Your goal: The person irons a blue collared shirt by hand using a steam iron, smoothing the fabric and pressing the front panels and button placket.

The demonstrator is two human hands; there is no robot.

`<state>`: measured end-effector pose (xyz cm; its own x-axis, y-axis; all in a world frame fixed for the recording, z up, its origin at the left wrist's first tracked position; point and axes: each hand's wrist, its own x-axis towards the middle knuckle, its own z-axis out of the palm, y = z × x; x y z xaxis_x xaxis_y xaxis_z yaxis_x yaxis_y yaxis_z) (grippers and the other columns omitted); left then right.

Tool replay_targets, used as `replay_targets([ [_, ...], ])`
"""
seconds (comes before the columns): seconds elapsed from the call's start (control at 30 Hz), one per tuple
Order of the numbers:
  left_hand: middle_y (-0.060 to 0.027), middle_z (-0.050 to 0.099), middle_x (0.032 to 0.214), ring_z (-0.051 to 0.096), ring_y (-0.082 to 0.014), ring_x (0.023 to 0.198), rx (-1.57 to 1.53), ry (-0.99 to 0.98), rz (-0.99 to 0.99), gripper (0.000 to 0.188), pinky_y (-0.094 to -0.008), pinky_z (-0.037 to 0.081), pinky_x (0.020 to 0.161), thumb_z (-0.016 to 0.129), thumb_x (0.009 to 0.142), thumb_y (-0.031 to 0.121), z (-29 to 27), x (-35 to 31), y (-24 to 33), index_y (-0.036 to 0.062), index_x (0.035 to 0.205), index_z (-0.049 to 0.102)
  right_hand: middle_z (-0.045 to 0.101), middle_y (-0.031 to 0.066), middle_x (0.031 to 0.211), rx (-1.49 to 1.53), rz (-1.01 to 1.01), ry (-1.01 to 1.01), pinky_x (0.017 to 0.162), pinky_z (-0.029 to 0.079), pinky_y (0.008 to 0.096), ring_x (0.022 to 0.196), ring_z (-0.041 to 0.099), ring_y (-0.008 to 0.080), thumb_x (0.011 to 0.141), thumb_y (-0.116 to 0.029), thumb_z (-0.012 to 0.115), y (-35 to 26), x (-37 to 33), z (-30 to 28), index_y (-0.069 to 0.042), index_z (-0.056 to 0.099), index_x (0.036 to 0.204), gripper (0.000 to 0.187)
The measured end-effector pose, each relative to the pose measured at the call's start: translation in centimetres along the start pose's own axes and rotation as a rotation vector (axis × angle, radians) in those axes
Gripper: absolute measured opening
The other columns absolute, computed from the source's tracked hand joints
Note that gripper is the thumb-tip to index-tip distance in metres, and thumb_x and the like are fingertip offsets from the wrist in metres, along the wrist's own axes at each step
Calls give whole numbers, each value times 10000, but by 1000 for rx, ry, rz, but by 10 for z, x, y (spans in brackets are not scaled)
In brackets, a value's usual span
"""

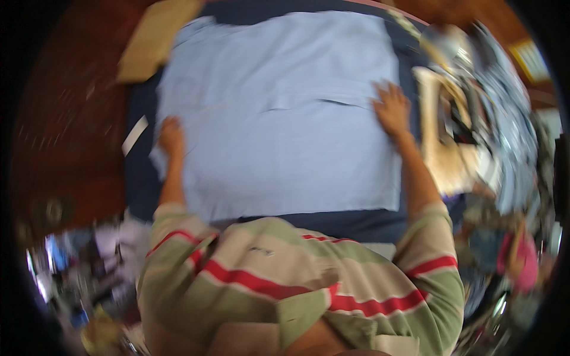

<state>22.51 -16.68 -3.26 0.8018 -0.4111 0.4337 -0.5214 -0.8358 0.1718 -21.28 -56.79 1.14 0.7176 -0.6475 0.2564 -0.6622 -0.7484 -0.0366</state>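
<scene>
A light blue cloth [285,154] lies spread over a dark navy covered table [332,224]. Two dark creases or folds run across its middle, toward the right. At its left edge, my left hand [171,137] is closed with the fingers curled on the fabric. My right hand [392,113] rests flat on the cloth's right edge, its fingers spread and pointing away from me. The picture is slightly blurred, so the cloth's seams are hard to make out.
A tan piece of cardboard [153,44] lies at the table's far left corner, with a white strip [135,135] nearer to me. To the right are a pale wooden board [430,130], a blurred metallic object [448,47] and a heap of blue garments [507,118]. Reddish-brown floor [71,118] stretches left.
</scene>
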Motion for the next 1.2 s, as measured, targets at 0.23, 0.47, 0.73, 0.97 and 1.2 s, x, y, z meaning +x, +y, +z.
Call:
replay_targets([
  [0.23, -87, 609, 1071, 570, -272, 1009, 11, -109, -409, 436, -433, 442, 803, 471, 852, 477, -29, 10, 59, 119, 1059, 609, 268, 115, 1452, 77, 48, -126, 1056, 149, 522, 1350, 198, 324, 895, -471, 405, 6, 23, -2, -255, 334, 1387, 543],
  [0.47, -102, 645, 940, 627, -313, 852, 104, -200, -296, 332, -438, 473, 709, 489, 873, 412, -14, 23, 82, 100, 941, 579, 232, 106, 1468, -26, -39, -226, 1067, 139, 532, 1354, 189, 310, 888, -500, 399, -10, 9, 6, -254, 294, 1403, 580],
  [0.73, -117, 624, 962, 603, -311, 911, 185, -122, -180, 300, -490, 452, 744, 467, 883, 365, -11, 28, 55, 89, 956, 561, 216, 115, 1472, -39, -151, -236, 1062, 137, 538, 1354, 180, 322, 872, -526, 422, 15, 13, 7, -243, 301, 1402, 613],
  [0.97, 28, 315, 1432, 298, -198, 1308, 115, -252, 234, 468, -503, 262, 994, 338, 940, 382, -16, 0, 24, 235, 1384, 319, 257, 100, 1458, 5, -178, -131, 1060, 139, 537, 1351, 194, 323, 875, -523, 415, 10, -3, 11, -295, 330, 1385, 564],
  [1.2, 55, 188, 1494, 171, -209, 1372, 278, -406, 241, 517, -545, 206, 1020, 240, 950, 455, -10, 12, 20, 275, 1432, 198, 272, 110, 1452, 7, -242, -146, 1059, 149, 540, 1342, 218, 328, 880, -543, 391, 22, 1, 8, -282, 323, 1387, 574],
])
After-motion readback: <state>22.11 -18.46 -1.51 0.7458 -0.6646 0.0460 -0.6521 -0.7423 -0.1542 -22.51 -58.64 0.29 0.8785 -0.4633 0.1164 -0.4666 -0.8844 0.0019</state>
